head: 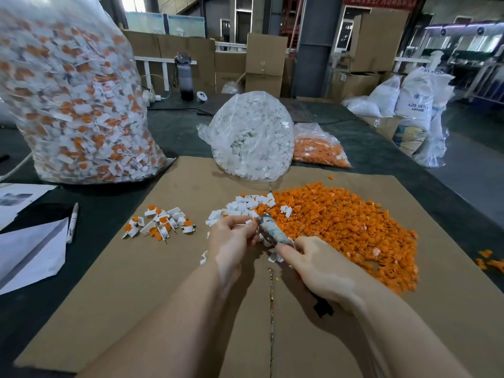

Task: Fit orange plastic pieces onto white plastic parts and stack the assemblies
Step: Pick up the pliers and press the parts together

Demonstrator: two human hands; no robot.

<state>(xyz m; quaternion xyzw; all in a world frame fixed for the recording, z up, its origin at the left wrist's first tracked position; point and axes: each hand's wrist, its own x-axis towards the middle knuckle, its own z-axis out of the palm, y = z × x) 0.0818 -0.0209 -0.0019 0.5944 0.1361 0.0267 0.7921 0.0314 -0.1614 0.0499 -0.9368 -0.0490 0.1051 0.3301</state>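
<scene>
Presumably, while the left hand [231, 236] pinched a white part [248, 222] and the right hand [313, 266] gripped a tool [272, 233], a slip risked scattering the orange pieces [341, 222].

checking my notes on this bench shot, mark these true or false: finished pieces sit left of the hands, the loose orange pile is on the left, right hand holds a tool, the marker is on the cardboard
1. A small pile of finished assemblies lies left of the hands. True.
2. The loose orange pile is on the left. False: it spreads to the right of the hands.
3. The right hand holds a tool. True.
4. The marker lies on the cardboard sheet. False: it lies on the dark table, left of the sheet.
5. The left hand is empty. False: it pinches a white part.
</scene>
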